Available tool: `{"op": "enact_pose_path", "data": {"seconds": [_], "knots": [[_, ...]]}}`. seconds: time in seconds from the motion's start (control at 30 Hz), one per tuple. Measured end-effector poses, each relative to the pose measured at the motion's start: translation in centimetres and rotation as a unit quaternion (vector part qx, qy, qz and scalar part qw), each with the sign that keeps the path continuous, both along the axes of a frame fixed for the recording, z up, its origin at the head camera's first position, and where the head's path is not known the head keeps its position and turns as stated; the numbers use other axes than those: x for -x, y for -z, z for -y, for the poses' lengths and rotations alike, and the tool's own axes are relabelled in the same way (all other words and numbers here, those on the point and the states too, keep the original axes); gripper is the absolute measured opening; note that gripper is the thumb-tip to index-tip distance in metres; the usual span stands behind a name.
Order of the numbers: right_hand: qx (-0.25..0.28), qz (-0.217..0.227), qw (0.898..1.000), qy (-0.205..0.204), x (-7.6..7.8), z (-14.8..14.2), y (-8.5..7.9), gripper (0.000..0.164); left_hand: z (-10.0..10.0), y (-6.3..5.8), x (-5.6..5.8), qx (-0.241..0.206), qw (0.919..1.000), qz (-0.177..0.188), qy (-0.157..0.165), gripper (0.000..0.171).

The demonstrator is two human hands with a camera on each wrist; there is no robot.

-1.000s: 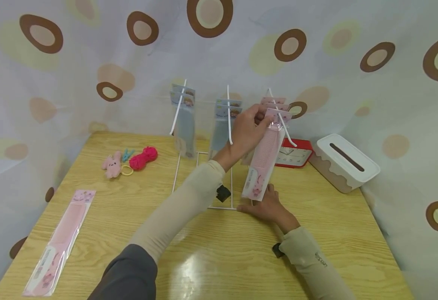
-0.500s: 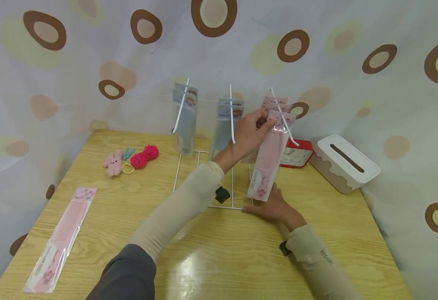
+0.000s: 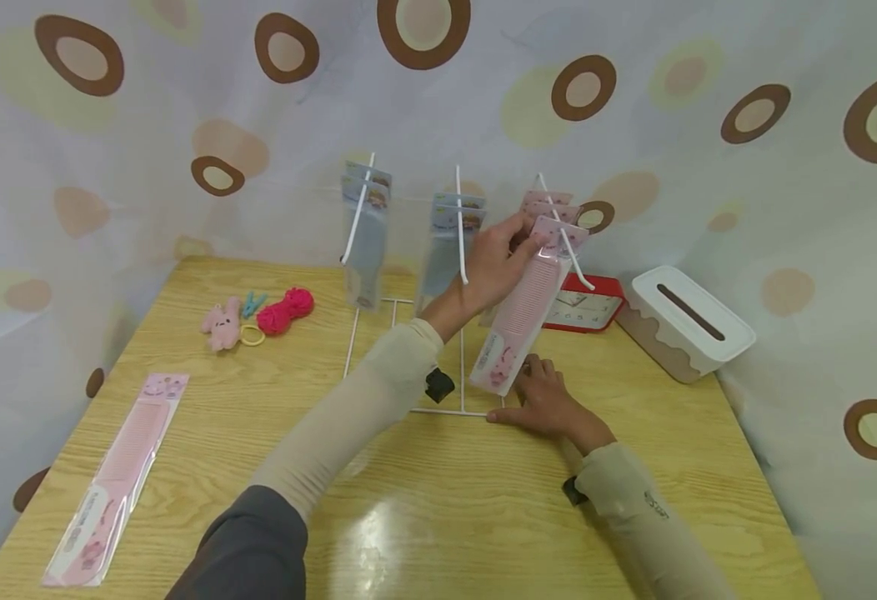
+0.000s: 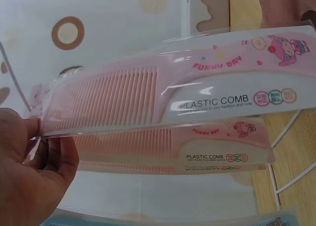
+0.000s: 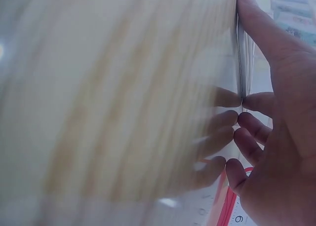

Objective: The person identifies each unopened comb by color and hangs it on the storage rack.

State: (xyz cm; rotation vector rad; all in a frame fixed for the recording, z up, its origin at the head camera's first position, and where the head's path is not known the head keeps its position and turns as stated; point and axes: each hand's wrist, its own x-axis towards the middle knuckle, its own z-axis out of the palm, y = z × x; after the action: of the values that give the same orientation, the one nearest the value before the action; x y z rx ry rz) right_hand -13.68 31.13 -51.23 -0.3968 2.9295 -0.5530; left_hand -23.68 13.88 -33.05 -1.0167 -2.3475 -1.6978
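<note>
My left hand (image 3: pixel 489 268) pinches the top of a packaged pink comb (image 3: pixel 526 310) at the right-hand prong of a white wire display rack (image 3: pixel 463 367). In the left wrist view the thumb and fingers grip the header end of this comb (image 4: pixel 108 97), and similar packaged pink combs (image 4: pixel 217 154) hang behind it. The lower end of the held package tilts toward the left. My right hand (image 3: pixel 547 406) rests on the table at the rack's front right corner, thumb by the base wire. In the right wrist view its fingertips (image 5: pixel 247 130) touch the shiny tabletop.
Packaged blue combs (image 3: pixel 367 250) hang on the left and middle prongs. Another packaged pink comb (image 3: pixel 119 475) lies at the table's left. Behind are a pink plush (image 3: pixel 223 325), pink yarn (image 3: pixel 284 312), a blue clip (image 3: pixel 253 303), a red clock (image 3: pixel 584 304) and a tissue box (image 3: pixel 689 325).
The held comb's lower end swings slightly right, then back left. My right hand has shifted a little to the right along the rack's corner. My left hand keeps its pinch.
</note>
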Motion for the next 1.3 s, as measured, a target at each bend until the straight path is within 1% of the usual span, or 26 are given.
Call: {"op": "enact_pose_path", "data": {"seconds": [0.17, 0.23, 0.4, 0.57, 0.73, 0.8, 0.87, 0.93, 0.97, 1.03, 1.07, 1.13, 1.17, 1.23, 1.27, 1.3], "knots": [[-0.001, 0.004, 1.0, 0.008, -0.1, 0.1, -0.2, 0.109, 0.0, 0.1, 0.0, -0.011, 0.9999, -0.003, 0.005, 0.015], [-0.007, 0.004, 1.0, 0.007, -0.1, 0.2, -0.2, 0.106, 0.1, 0.1, 0.1, -0.012, 0.9999, -0.008, 0.003, 0.014], [-0.014, -0.002, 1.0, 0.003, -0.2, 0.4, -0.2, 0.099, 0.3, 0.1, 0.2, -0.007, 1.0, -0.003, 0.001, 0.017], [-0.011, -0.006, 1.0, 0.001, -0.3, 0.5, -0.1, 0.099, 0.3, 0.2, 0.2, 0.004, 1.0, -0.009, 0.0, 0.017], [-0.011, 0.002, 1.0, 0.001, -0.3, 0.5, -0.2, 0.099, 0.3, 0.4, 0.2, -0.003, 0.9997, -0.024, 0.001, 0.016], [-0.012, 0.005, 1.0, 0.002, -0.2, 0.4, -0.2, 0.099, 0.2, 0.5, 0.2, -0.006, 0.9997, -0.022, 0.005, 0.017], [-0.015, 0.005, 1.0, 0.0, 0.0, 0.3, -0.2, 0.099, 0.3, 0.5, 0.2, 0.004, 0.9999, -0.012, 0.009, 0.022], [-0.017, 0.005, 1.0, 0.0, 0.2, 0.3, -0.2, 0.1, 0.6, 0.6, 0.0, 0.039, 0.9992, -0.002, 0.008, 0.032], [-0.014, 0.004, 1.0, 0.001, 0.3, 0.2, -0.2, 0.099, 0.9, 0.7, -0.3, 0.064, 0.9979, 0.002, 0.007, 0.039], [-0.013, 0.005, 1.0, 0.0, 0.4, 0.2, -0.1, 0.1, 2.0, 1.2, -1.4, 0.124, 0.9922, 0.001, 0.008, 0.052], [-0.012, 0.007, 1.0, -0.001, 0.4, 0.2, -0.2, 0.1, 2.8, 1.5, -2.1, 0.155, 0.9878, -0.005, 0.009, 0.055], [-0.012, 0.01, 1.0, -0.005, 0.4, 0.3, 0.0, 0.101, 4.9, 2.4, -3.9, 0.212, 0.977, -0.019, 0.014, 0.058], [-0.009, 0.011, 1.0, -0.008, 0.4, 0.4, 0.0, 0.101, 6.2, 2.9, -4.9, 0.233, 0.9719, -0.023, 0.024, 0.056], [-0.007, 0.013, 1.0, -0.009, 0.3, 0.5, -0.2, 0.102, 9.1, 3.9, -6.6, 0.259, 0.9647, -0.019, 0.045, 0.048], [-0.006, 0.014, 1.0, -0.008, 0.3, 0.5, -0.3, 0.101, 10.6, 4.4, -7.2, 0.266, 0.9623, -0.01, 0.055, 0.042], [-0.004, 0.016, 1.0, -0.006, 0.2, 0.4, -0.4, 0.101, 12.3, 5.0, -7.6, 0.269, 0.961, 0.008, 0.064, 0.037]]}}
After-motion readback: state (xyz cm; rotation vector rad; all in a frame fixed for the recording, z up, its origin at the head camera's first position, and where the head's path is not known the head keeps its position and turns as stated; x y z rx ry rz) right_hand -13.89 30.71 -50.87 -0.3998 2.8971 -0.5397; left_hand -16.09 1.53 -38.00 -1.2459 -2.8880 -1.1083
